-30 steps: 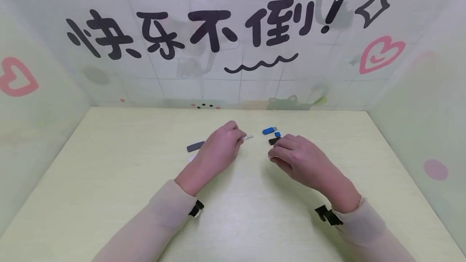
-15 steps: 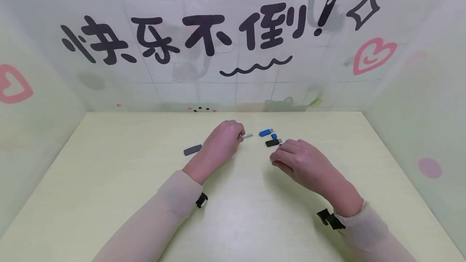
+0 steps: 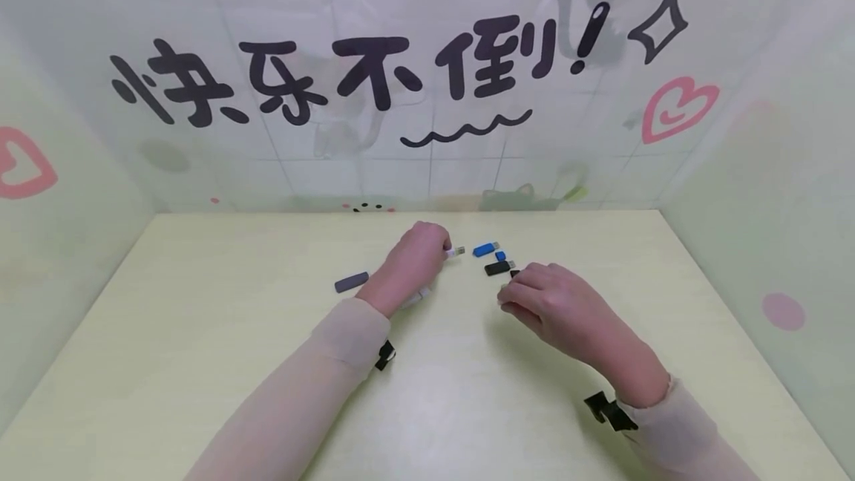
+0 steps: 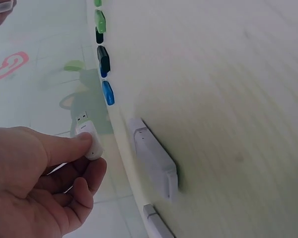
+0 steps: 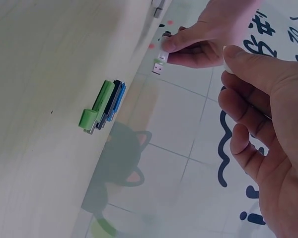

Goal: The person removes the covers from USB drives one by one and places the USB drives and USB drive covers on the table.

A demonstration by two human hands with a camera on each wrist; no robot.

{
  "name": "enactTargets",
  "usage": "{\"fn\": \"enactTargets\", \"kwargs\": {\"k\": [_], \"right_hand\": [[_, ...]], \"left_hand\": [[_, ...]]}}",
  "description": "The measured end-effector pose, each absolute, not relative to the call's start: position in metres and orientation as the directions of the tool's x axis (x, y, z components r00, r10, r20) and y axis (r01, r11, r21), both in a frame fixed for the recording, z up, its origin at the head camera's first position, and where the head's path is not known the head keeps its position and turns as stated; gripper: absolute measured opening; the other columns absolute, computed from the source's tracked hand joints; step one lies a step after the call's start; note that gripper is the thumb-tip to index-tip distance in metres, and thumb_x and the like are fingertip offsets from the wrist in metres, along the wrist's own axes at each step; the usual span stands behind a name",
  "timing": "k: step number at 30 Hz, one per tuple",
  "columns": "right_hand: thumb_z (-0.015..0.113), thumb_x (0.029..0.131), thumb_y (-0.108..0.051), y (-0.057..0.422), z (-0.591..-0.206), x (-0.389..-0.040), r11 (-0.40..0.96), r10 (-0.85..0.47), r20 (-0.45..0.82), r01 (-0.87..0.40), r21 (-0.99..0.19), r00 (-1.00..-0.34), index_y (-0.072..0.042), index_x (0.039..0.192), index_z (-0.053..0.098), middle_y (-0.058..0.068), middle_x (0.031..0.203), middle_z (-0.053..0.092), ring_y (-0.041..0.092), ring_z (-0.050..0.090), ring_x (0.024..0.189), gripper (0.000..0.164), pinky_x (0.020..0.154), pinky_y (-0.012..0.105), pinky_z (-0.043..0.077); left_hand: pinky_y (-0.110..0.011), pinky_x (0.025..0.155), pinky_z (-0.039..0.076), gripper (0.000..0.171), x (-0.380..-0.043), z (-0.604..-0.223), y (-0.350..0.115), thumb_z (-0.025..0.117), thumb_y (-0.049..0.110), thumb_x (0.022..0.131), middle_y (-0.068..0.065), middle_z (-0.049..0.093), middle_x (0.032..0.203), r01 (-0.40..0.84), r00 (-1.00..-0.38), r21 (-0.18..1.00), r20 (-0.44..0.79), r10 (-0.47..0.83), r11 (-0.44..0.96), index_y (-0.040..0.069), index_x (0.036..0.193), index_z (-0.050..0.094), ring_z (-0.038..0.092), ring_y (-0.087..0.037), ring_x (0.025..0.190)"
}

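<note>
My left hand (image 3: pixel 414 257) pinches a white USB flash drive (image 4: pixel 91 141) between thumb and fingers, its metal plug bare and pointing away from the palm. To the right, my right hand (image 3: pixel 557 303) pinches a small translucent white cap (image 4: pixel 3 7) at its fingertips; the head view mostly hides it. Both hands are raised over the table, apart from each other. A second pale flash drive (image 4: pixel 154 153) lies under the left wrist, and a grey one (image 3: pixel 352 282) rests left of it.
Past the hands lie a blue flash drive (image 3: pixel 484 250) with its loose blue cap (image 3: pixel 501 256) and a black flash drive (image 3: pixel 497 268). A green flash drive (image 5: pixel 103 95) and green cap (image 5: pixel 87 119) sit beside them, hidden by the right hand in the head view.
My left wrist and forearm have swung to the right, uncovering the pale flash drive beneath. The right hand keeps its pinch and hardly moves. The head view has tilted slightly upward.
</note>
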State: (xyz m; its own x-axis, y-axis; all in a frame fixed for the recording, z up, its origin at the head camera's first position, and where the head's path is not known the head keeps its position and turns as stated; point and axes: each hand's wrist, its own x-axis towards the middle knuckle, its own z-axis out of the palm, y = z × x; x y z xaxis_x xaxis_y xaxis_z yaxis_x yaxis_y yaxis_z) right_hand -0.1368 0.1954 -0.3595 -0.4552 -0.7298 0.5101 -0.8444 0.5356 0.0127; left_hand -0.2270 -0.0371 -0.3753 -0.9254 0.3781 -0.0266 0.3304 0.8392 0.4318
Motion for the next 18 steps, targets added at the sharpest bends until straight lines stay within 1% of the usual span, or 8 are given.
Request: {"fn": "enactTargets", "kwargs": {"k": [6,9,14,18], "right_hand": [[0.084,0.078,-0.013,0.197,-0.359,-0.135,0.545,-0.731,0.49,-0.839,0.003,-0.474,-0.014,0.092,0.074,-0.007,0.086,0.066,0.01,0.06,0.078,0.017,0.065,0.026,0.048],[0.084,0.077,-0.013,0.197,-0.359,-0.136,0.543,-0.731,0.493,-0.84,0.001,-0.472,-0.014,0.092,0.074,-0.006,0.086,0.066,0.01,0.06,0.079,0.017,0.066,0.026,0.049],[0.083,0.079,-0.012,0.198,-0.36,-0.136,0.535,-0.732,0.501,-0.845,0.004,-0.462,-0.013,0.092,0.074,-0.007,0.086,0.066,0.009,0.06,0.078,0.016,0.066,0.026,0.049],[0.083,0.078,-0.012,0.199,-0.361,-0.136,0.535,-0.733,0.5,-0.845,0.004,-0.461,-0.013,0.092,0.074,-0.007,0.086,0.066,0.009,0.06,0.078,0.016,0.066,0.026,0.049]], "left_hand": [[-0.03,0.085,0.053,0.019,-0.236,-0.379,-0.029,0.058,0.004,0.099,-0.005,0.071,0.107,0.282,-0.929,0.425,-0.102,0.355,0.86,0.005,0.111,0.073,0.064,-0.016,0.095],[-0.03,0.085,0.053,0.021,-0.238,-0.38,-0.024,0.056,0.002,0.099,-0.005,0.07,0.108,0.259,-0.93,0.423,-0.131,0.342,0.868,0.006,0.112,0.073,0.064,-0.016,0.094],[-0.03,0.084,0.053,0.024,-0.241,-0.38,-0.019,0.054,-0.002,0.098,-0.005,0.07,0.108,0.249,-0.928,0.401,-0.162,0.335,0.882,0.006,0.111,0.072,0.063,-0.015,0.092],[-0.03,0.082,0.053,0.024,-0.243,-0.382,-0.017,0.054,-0.002,0.098,-0.005,0.07,0.108,0.244,-0.929,0.385,-0.171,0.329,0.89,0.006,0.111,0.072,0.062,-0.014,0.089]]}}
